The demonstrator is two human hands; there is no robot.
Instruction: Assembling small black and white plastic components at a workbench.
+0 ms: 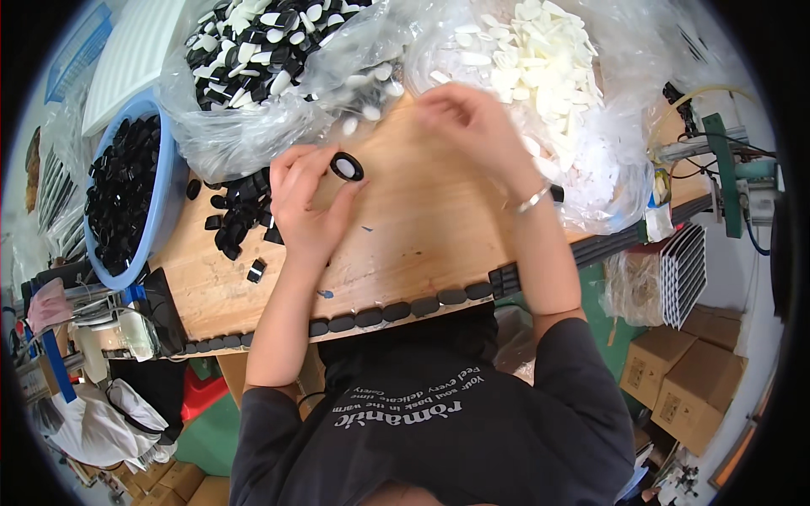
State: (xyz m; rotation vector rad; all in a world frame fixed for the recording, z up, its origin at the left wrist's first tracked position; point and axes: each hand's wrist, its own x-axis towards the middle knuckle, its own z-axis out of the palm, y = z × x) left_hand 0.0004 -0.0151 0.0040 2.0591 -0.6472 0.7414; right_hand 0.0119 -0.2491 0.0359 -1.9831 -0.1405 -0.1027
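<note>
While the left hand (pixel 305 198) is pinching a black oval piece with a white centre (pixel 347 168) above the pale wooden tabletop (pixel 439 219), its long axis is slanting near-right | blurred right hand (pixel 472 126) is hovering farther right, fingers loosely bending, grip impossible to tell | dark cloth T-shirt (pixel 523 438) is bearing pale lettering

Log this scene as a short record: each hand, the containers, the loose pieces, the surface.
Left hand: holds a black oval piece with a white centre
Right hand: blurred, near flat cream-white pieces; grip unclear
Left container: blue plastic basin of small black pieces
Far container: clear plastic bag of mixed black and white pieces
Loose pieces: small black pile beside the left hand
Surface: light-brown wooden table
</note>
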